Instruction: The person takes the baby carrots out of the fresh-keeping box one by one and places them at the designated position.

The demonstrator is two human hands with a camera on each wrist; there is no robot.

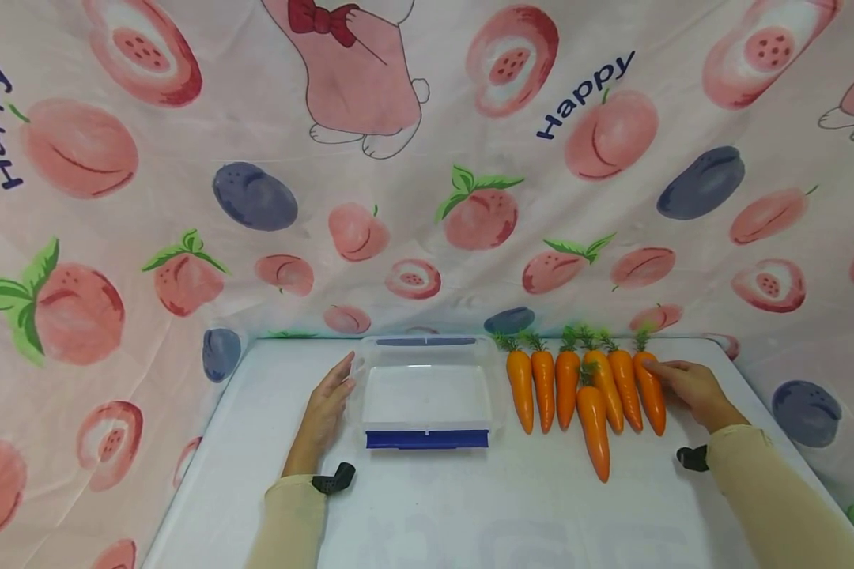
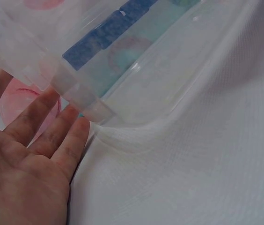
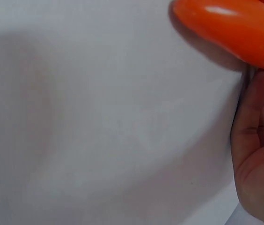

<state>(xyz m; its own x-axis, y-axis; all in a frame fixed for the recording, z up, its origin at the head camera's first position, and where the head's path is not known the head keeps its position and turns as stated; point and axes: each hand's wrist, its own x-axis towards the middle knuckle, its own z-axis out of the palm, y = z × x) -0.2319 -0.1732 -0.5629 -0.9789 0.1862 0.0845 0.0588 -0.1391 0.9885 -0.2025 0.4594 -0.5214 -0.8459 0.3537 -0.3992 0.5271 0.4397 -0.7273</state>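
Note:
A clear plastic box [image 1: 427,395] with blue clasps stands left of the carrots. My left hand [image 1: 330,399] is at its left side, fingers extended; in the left wrist view the fingertips [image 2: 83,124] meet the box's see-through wall [image 2: 99,110]. Several orange carrots with green tops lie side by side to the right of the box. My right hand [image 1: 690,389] reaches the rightmost carrot [image 1: 651,399], its fingertips touching the upper part. That carrot [image 3: 225,23] also shows at the top of the right wrist view, with the extended fingers [image 3: 256,101] against its side.
One carrot [image 1: 595,435] lies nearer the front than the row, its top overlapping a carrot behind. A white cloth covers the table [image 1: 427,506]. Behind it hangs a fruit-print curtain [image 1: 413,190]. Black wrist straps hold small cameras [image 1: 336,479] at both sleeves.

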